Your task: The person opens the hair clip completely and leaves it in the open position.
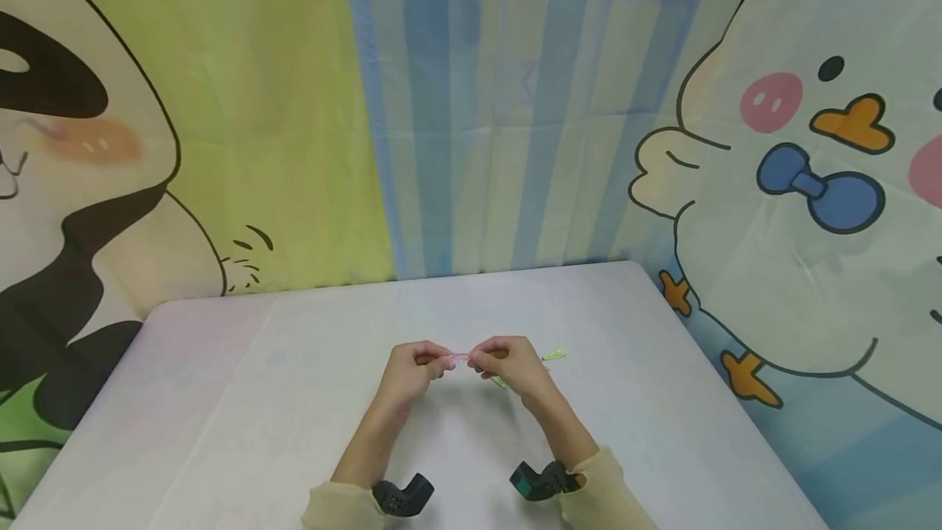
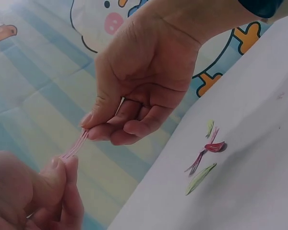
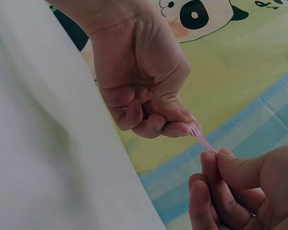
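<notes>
A thin bundle of pink strands point(image 1: 460, 356) is stretched between my two hands above the white table. My left hand point(image 1: 414, 368) pinches one end between thumb and forefinger, and my right hand point(image 1: 513, 360) pinches the other. In the left wrist view the pink strands point(image 2: 76, 145) run from the near left hand point(image 2: 31, 189) up to the right hand point(image 2: 144, 76). The right wrist view shows the same strands point(image 3: 204, 141) fanned slightly near the left fingertips. What exactly they are made into, I cannot tell.
Beyond the right hand, a green leaf-like piece point(image 2: 200, 179), a smaller green piece point(image 2: 210, 128) and a dark pink knotted piece point(image 2: 214, 147) lie on the white table point(image 1: 294, 399). Cartoon-printed cloth point(image 1: 486, 105) hangs behind the table. Each wrist carries a black camera point(image 1: 403, 496).
</notes>
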A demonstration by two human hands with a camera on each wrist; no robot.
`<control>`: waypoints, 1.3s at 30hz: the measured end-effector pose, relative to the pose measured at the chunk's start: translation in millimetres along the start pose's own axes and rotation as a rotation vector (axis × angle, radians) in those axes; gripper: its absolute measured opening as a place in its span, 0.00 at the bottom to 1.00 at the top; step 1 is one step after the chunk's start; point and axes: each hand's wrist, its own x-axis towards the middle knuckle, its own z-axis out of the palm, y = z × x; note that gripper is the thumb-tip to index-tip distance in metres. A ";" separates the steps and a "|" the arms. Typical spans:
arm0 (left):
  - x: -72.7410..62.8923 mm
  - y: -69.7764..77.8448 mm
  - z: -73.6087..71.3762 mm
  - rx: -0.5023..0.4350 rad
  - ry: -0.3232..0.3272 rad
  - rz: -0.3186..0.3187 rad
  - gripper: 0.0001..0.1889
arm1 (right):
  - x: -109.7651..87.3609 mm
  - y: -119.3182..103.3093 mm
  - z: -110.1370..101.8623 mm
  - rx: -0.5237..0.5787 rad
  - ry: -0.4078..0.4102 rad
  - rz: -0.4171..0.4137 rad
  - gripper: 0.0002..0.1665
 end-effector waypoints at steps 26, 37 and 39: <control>-14.8 11.7 5.9 0.001 0.017 0.007 0.03 | -16.3 -7.4 5.2 -0.092 0.057 -0.085 0.06; -15.5 15.1 11.8 -0.029 0.040 -0.012 0.03 | -17.6 -6.8 8.1 -0.039 0.111 -0.087 0.06; -16.2 15.8 11.4 -0.027 0.042 -0.017 0.03 | -17.9 -6.4 9.0 -0.033 0.114 -0.091 0.06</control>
